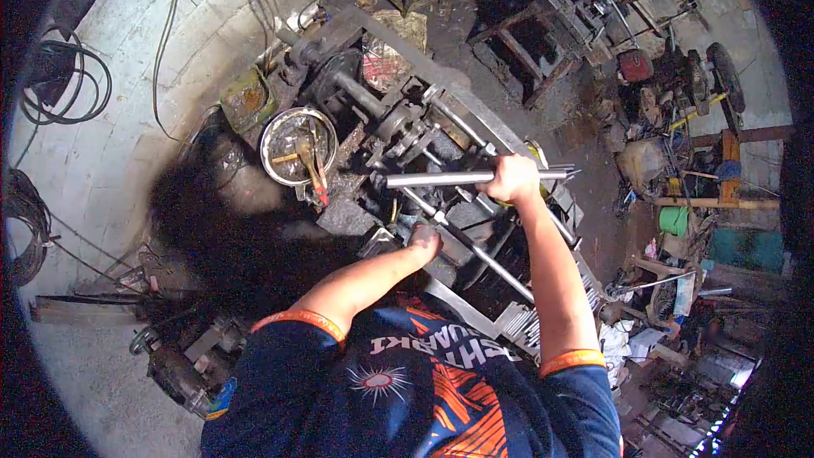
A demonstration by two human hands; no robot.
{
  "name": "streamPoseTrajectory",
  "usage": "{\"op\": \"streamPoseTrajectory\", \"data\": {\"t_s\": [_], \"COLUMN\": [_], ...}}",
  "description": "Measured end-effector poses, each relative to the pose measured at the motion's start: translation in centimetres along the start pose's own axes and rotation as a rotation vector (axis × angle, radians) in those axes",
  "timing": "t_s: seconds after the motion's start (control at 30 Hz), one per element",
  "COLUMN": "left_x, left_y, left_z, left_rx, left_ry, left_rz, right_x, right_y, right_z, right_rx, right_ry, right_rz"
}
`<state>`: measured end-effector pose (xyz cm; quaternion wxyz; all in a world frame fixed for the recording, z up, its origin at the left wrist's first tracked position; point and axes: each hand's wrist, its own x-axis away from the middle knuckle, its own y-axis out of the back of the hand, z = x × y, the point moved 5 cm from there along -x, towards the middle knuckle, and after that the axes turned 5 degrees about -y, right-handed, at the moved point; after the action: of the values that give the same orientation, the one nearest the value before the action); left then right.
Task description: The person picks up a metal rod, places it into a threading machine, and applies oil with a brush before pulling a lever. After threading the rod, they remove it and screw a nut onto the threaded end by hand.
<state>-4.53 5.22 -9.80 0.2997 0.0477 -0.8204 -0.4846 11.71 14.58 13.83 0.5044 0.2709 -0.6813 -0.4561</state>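
My right hand [513, 179] is wrapped round bright metal rods [441, 178], held roughly level above the machine [398, 125]. Their ends stick out on both sides of the fist, and several tips show at the right. Lower down and to the left, my left hand [425, 239] reaches in beside the machine's frame, close to a slim shiny bar [479, 250]. Its fingers look dark against the greasy parts, and I cannot make out whether they hold anything. A round shaft and a toothed wheel sit on the machine's far part.
A round pan [298, 146] with dark liquid and a brush-like tool stands left of the machine. More metal rods [519, 322] lie stacked near my body. Cluttered shelving [678, 203] runs along the right. Coiled cables [64, 85] hang on the left wall.
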Motion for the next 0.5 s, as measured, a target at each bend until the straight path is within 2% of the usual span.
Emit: {"op": "streamPoseTrajectory", "data": {"t_s": [0.03, 0.07, 0.13, 0.17, 0.23, 0.27, 0.33, 0.37, 0.4, 0.47, 0.5], "left_x": [0.1, 0.0, -1.2, -2.1, -3.5, -2.9, -0.1, 0.5, 0.5, 0.3, 0.0], "left_y": [0.1, -0.6, -3.3, -4.6, -6.3, -4.9, 0.0, 0.8, 0.4, -0.2, -0.6], "left_z": [-0.5, -0.4, 0.8, 0.9, 0.2, 0.1, -0.3, -0.7, -0.5, 0.4, 0.3], "left_rx": [-0.135, -0.131, 0.12, 0.121, -0.145, -0.148, -0.079, -0.155, -0.158, 0.152, 0.146], "left_ry": [-0.094, -0.093, 0.071, 0.071, -0.089, -0.086, -0.072, -0.067, -0.064, 0.052, 0.021], "left_rz": [0.064, 0.066, 0.035, 0.034, 0.03, 0.028, 0.149, 0.129, 0.124, 0.047, 0.06], "right_x": [-0.3, -0.4, -0.3, -0.4, -0.3, 0.0, 0.0, 0.0, -0.2, -0.4, -0.1], "right_y": [-0.5, -1.0, -1.2, -1.3, -1.0, -0.6, -0.2, -0.3, -0.5, -0.6, -0.2], "right_z": [-0.3, -0.5, -0.6, -0.7, -0.5, -0.3, 0.0, -0.1, -0.2, -0.2, 0.1], "right_rx": [0.007, 0.014, -0.005, -0.001, 0.003, -0.015, -0.034, -0.011, 0.013, 0.028, 0.02], "right_ry": [-0.01, -0.02, -0.018, -0.027, -0.034, -0.04, -0.04, -0.04, -0.04, -0.038, -0.032], "right_rz": [0.005, 0.009, -0.013, -0.012, -0.016, -0.017, -0.027, -0.014, -0.002, -0.003, -0.002]}}
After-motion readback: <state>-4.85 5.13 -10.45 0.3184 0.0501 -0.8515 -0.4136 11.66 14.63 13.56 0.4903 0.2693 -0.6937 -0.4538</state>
